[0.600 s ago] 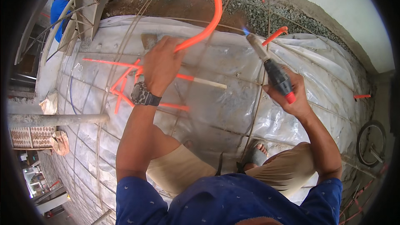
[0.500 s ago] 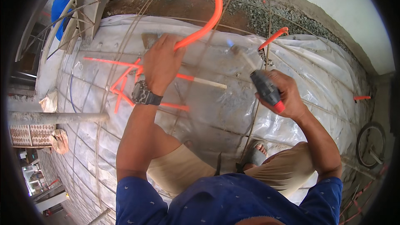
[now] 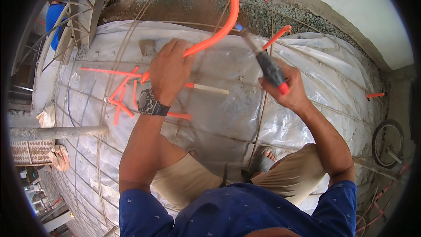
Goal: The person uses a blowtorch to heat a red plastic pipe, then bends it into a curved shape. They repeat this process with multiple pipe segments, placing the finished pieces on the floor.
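My left hand point(image 3: 170, 68), with a black watch on its wrist, is wrapped round an orange plastic pipe point(image 3: 233, 6). From the hand the pipe curves up and runs out of the picture's top edge; a short end pokes out on the hand's left. In my right hand point(image 3: 290, 85) is a black hand torch point(image 3: 271, 69) with a red end. Its metal nozzle points up and left, and a small blue flame shows at the tip, close to the pipe's bend. Below my left hand lie several orange pipe pieces point(image 3: 118, 90) and a pale stick point(image 3: 210, 89).
Plastic sheeting point(image 3: 228, 118) covers the ground, with thin steel bars across it. An orange pipe stub point(image 3: 277, 36) sticks up ahead; another point(image 3: 375, 95) is at the right. Gravel point(image 3: 302, 24) borders the wall. A wheel point(image 3: 388, 143) stands far right. A person in blue point(image 3: 55, 24) is behind metal framing.
The torch has moved up and left, bringing its flame near the pipe's bend. My left hand still grips the pipe, whose curved part has shifted slightly right. The view has moved a little.
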### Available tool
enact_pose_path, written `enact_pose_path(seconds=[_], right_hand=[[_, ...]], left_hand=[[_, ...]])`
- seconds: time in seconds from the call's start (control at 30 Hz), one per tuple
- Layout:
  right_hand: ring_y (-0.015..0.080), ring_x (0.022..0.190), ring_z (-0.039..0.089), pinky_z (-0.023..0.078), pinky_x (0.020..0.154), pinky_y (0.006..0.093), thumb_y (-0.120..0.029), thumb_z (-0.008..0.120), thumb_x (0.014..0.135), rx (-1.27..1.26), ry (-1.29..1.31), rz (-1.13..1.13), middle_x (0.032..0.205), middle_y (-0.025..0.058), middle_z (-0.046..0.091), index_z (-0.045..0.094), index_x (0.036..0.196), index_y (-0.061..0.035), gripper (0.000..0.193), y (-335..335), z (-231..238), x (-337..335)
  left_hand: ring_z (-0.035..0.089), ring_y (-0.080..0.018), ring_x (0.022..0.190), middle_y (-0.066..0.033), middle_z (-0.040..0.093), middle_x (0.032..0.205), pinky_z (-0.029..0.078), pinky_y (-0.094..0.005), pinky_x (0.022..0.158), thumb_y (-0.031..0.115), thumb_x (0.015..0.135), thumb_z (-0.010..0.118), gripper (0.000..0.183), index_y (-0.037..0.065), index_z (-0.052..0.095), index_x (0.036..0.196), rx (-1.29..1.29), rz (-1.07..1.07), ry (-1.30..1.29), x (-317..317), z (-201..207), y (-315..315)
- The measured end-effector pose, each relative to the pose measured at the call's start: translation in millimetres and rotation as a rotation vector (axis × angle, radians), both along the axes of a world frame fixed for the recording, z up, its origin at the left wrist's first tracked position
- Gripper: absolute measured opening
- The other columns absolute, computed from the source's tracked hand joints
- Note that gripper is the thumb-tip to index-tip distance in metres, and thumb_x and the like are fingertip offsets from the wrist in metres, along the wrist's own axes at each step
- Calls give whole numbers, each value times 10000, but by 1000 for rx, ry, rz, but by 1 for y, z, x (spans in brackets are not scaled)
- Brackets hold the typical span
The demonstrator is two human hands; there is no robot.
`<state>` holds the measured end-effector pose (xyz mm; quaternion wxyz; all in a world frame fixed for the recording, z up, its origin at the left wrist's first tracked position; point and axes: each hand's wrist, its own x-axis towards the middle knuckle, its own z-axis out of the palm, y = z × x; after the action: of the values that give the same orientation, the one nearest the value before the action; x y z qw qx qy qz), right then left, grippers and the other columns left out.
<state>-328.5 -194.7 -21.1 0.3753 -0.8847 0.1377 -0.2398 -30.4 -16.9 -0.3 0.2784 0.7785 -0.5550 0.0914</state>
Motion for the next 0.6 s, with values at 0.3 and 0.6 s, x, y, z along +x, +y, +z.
enact_pose_path(seconds=[0.3,0.6], right_hand=[[299,919,791,609,865,386,-103,834,868,177,75,-125,1077,172,800,715,1420,-63,566,3,3,5],[345,927,764,592,839,421,-109,818,850,152,49,-92,1061,190,773,721,1389,-68,549,4,1,15]], left_hand=[[736,-366,1015,-124,755,1118,581,-469,854,169,959,785,223,68,758,1156,14,54,34,1,-1,-2],[732,-389,1028,-153,756,1135,579,-488,869,140,966,773,218,53,741,1164,-15,51,114,-1,-6,-8]])
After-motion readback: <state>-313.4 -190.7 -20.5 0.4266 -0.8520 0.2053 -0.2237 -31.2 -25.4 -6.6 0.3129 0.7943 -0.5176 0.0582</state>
